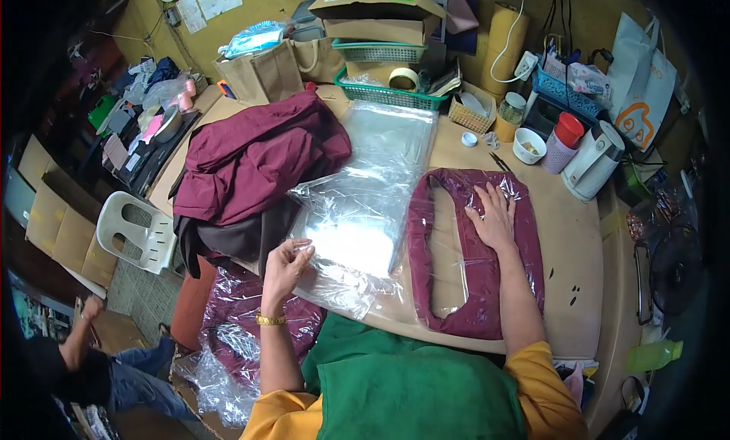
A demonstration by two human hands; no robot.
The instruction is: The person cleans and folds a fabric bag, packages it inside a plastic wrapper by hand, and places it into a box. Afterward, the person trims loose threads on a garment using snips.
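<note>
My left hand (286, 268) pinches the edge of a clear plastic bag (350, 250) at the front of the table. My right hand (494, 216) lies flat, fingers spread, on a folded maroon garment (479, 273) inside clear plastic. More clear bags (391, 136) lie flat behind, in the middle of the table. A loose pile of maroon garments (258, 155), with dark cloth beneath, is left of the bags. Below the table's front edge, wrapped maroon garments (258, 311) sit in a box at the left.
Green baskets (391, 96) with tape stand at the back, near a white bowl (529, 146), a red cup (568, 128) and a white kettle (595, 162). A white plastic chair (135, 231) and another person (114, 371) are at the left.
</note>
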